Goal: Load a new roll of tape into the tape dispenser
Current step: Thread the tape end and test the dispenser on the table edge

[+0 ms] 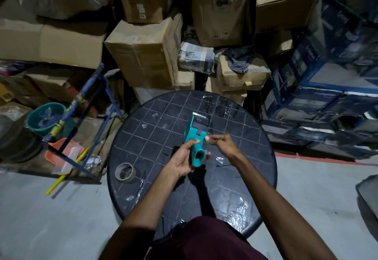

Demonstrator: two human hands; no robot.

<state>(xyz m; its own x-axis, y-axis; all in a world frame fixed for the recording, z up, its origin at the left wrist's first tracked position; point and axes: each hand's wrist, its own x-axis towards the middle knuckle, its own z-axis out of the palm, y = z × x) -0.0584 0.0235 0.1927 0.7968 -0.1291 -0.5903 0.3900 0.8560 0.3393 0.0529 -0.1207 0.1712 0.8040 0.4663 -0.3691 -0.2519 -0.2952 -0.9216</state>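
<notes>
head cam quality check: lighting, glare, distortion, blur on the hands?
Head view: dim overall, with the stacked boxes behind in deep shadow; specular glare on clear tape scraps stuck to the round table; strong wide-angle bending at the edges; left hand gripping the teal tape dispenser is fairly sharp, right hand slightly soft; the tape roll is readable.

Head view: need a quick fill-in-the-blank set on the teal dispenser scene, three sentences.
1. The teal plastic tape dispenser is gripped at its handle by the ____ hand.
2. The brown cardboard tape roll lies on the round dark ____.
3. The right hand pinches beside the dispenser's ____ side.

Missing: left; table; right
</notes>
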